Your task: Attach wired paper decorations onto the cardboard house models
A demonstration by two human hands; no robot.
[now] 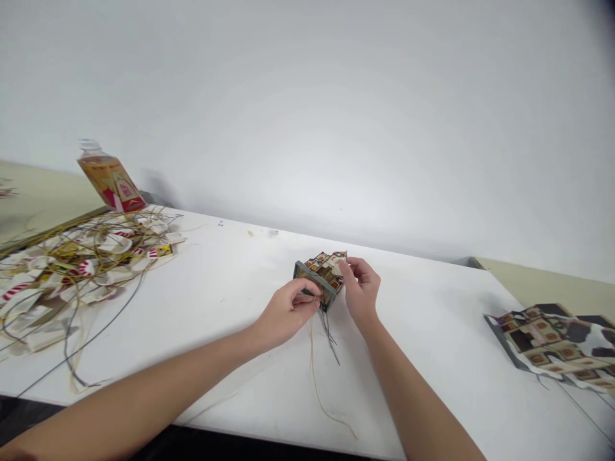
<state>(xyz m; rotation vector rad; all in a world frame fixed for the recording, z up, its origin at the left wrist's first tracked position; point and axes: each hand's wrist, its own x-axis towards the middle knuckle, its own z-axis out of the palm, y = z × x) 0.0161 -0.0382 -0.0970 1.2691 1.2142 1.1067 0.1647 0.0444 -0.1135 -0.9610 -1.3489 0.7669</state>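
A small model house with printed windows and a grey-edged base is tilted on its side above the white table, its hollow underside turned toward me. My right hand grips its walls from the right, thumb on the printed face. At the base's open side, the fingers of my left hand are pinched together on what looks like a thin wire; their tips partly hide it. Dark wires and a long yellow wire trail down from the base onto the table.
At left lies a tangled heap of wired white, red-striped and yellow pieces. Behind it stands a bottle of orange-brown liquid. Another printed model building with trailing wires lies at right. A white wall rises behind the table.
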